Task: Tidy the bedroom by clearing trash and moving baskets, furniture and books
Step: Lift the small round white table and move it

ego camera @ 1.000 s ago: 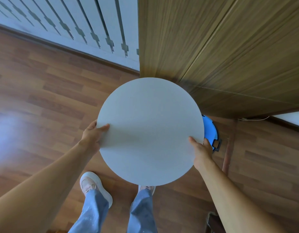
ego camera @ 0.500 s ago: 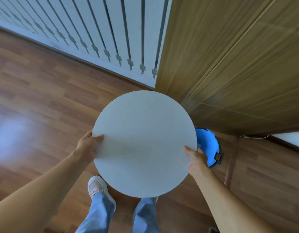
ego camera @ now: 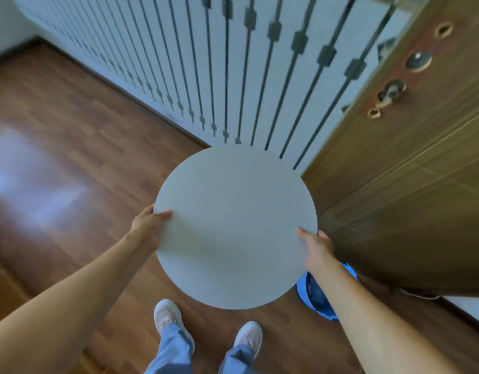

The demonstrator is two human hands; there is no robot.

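Grey-white round table (ego camera: 235, 228), seen from straight above, gripped at the rim on two sides. Left hand (ego camera: 148, 225) clamped on the left edge, thumb flat on top, fingers (ego camera: 152, 210) curled under and mostly out of sight. Right hand (ego camera: 315, 245) likewise on the right edge, thumb on top, the rest wrapped beneath. Legs hidden below the top, so cannot tell whether lifted or standing on the floor.

Just outside the right fingers, a wooden door (ego camera: 394, 190), near the rim and apparently apart from it. Below the right wrist, a blue round object (ego camera: 312, 295) on the floor, too covered by the forearm to name. Beyond both thumbs, a white wall with dark vertical strips (ego camera: 195, 66). Outside the left fingers, laminate floor (ego camera: 66, 163) with a patch of glare. Nearer the body than either hand, two pale sneakers (ego camera: 167, 317).

Judged as midway through the furniture step: table in hand, not yet placed anywhere final. No trash, baskets or books in view, so no telling how much of those is done.
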